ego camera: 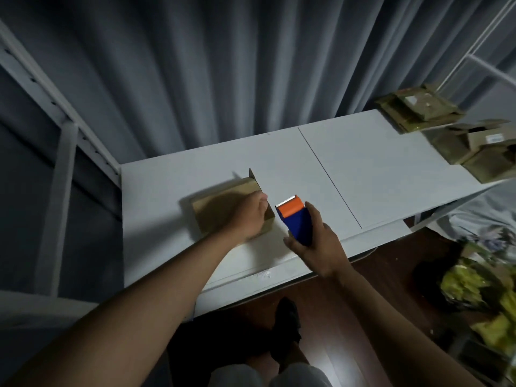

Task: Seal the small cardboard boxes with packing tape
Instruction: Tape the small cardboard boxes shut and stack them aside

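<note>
A white metal rack upright point(60, 152) rises at the far left, just off the left edge of the white table point(363, 169), with a grey curtain point(223, 65) hanging behind the back edge.

Near the table's left end, closer to the front edge than the back, sits a small cardboard box point(212, 208). One flap at its far right corner stands upright; the rest of the top looks folded down, and nothing of any contents shows. The left hand point(248, 216) lies over the box's right part, fingers bent down over the top by the right side; whether they pinch a flap or only press on it cannot be told.

Just beside the box on its right, the right hand point(318, 241) grasps a blue tape dispenser point(297, 219) by its body, fingers and thumb wrapped round it. Its orange head and toothed blade point toward the back edge, held just above the table near the front edge and apart from the box.

A thin dark seam crosses the tabletop right of centre.

At the back right corner lies a stack of flattened cardboard point(418, 107). Along the right edge rests a cluster of open boxes point(480, 149) with flaps raised; their insides are too blurred to tell.
</note>
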